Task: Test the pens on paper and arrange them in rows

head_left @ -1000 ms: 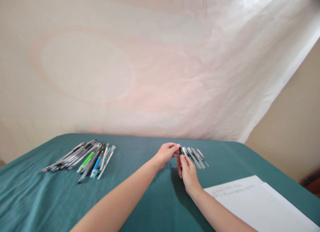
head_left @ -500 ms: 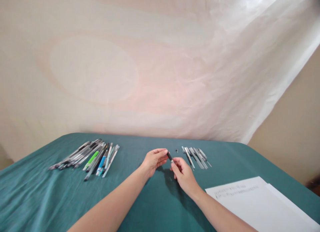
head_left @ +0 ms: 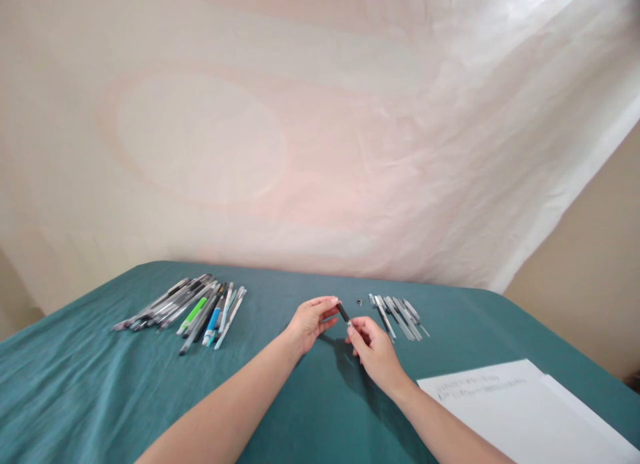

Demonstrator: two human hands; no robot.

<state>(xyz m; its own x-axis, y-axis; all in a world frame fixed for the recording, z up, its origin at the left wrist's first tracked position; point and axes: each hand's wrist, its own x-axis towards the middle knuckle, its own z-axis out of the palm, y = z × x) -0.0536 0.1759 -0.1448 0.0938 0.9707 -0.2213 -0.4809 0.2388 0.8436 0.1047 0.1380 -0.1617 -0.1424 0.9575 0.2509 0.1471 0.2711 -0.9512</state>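
Observation:
A short black pen part (head_left: 343, 312), looking like a pen's grip section, is held up between my hands over the cloth. My left hand (head_left: 315, 321) pinches its upper end between thumb and fingertips. At the lower end, where a pale bit shows, my right hand (head_left: 374, 351) closes with thumb and fingers. Most of what lies inside the right fingers is hidden. Just beyond the hands sit tiny dark pieces (head_left: 359, 302). A row of clear and grey pen parts (head_left: 400, 317) lies right of them.
Many pens (head_left: 175, 304) lie in a pile on the left, among them a green pen (head_left: 192, 316) and a blue-and-white pen (head_left: 213, 321). White paper sheets (head_left: 520, 417) with writing rest at the front right. A green cloth (head_left: 295, 411) covers the table; a pale sheet (head_left: 320, 151) hangs behind.
The view has shifted slightly, so the things on the table appear a little further right. Both hands keep the same hold on the black pen part.

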